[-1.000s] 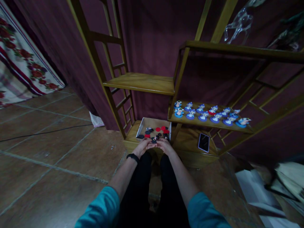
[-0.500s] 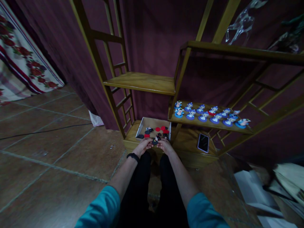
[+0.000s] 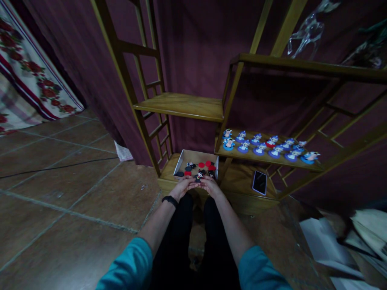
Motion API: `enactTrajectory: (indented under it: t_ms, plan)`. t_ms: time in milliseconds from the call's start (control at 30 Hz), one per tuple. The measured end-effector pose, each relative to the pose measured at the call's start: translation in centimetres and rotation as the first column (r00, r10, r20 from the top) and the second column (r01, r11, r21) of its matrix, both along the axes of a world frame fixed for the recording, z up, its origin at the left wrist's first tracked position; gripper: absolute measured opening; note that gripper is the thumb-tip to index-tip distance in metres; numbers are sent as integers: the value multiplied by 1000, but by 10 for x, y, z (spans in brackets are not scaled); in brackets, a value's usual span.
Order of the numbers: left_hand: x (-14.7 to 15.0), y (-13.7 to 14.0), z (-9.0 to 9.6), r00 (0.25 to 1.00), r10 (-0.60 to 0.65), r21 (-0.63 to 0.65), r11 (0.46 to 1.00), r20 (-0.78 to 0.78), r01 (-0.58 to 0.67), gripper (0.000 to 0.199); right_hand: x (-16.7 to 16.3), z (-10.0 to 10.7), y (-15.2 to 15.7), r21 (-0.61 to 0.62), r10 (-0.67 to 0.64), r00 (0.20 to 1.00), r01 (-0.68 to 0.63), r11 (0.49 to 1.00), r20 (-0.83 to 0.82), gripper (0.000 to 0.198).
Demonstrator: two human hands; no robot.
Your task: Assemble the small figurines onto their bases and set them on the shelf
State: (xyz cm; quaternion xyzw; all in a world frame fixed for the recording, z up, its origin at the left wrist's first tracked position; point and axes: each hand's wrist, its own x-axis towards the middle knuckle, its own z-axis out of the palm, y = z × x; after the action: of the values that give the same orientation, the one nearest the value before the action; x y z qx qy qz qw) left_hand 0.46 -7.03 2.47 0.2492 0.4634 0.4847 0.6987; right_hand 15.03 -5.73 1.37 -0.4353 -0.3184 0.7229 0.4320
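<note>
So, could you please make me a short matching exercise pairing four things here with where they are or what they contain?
Things:
1. Dark figurine
2. Phone
3. Clear animal ornament
4. Open box

Places or states:
A. Stands on the upper right shelf
B. Contains red discs
C. Held between the left hand and right hand
D. Lies on the lowest board

Pairs: 1-C; 2-D; 3-A; 4-B
</note>
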Motion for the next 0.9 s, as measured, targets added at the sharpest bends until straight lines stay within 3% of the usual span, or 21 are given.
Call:
enactTrajectory:
  t_ms: [200,400,600,733,900]
  plan:
    - [-2,-3,0,997,-61,76,995,-40,64,32,1,-3,2,-10,-64,998,64,998,-4,7]
    - [3,-6,-1,979,-77,218,969,-189,118,56,1,-9,4,0,-52,999,52,999,5,11]
    - [11,-8,1,961,5,341,935,-276,93,44,0,-8,3,31,-22,1000,21,999,21,12]
    - [11,-10,0,901,88,403,910,-424,100,40,0,-5,-1,65,-14,1000,13,998,16,16]
    - [6,-16,0,749,228,476,870,-623,131,41,-3,-3,-6,100,36,999,-33,994,-27,24]
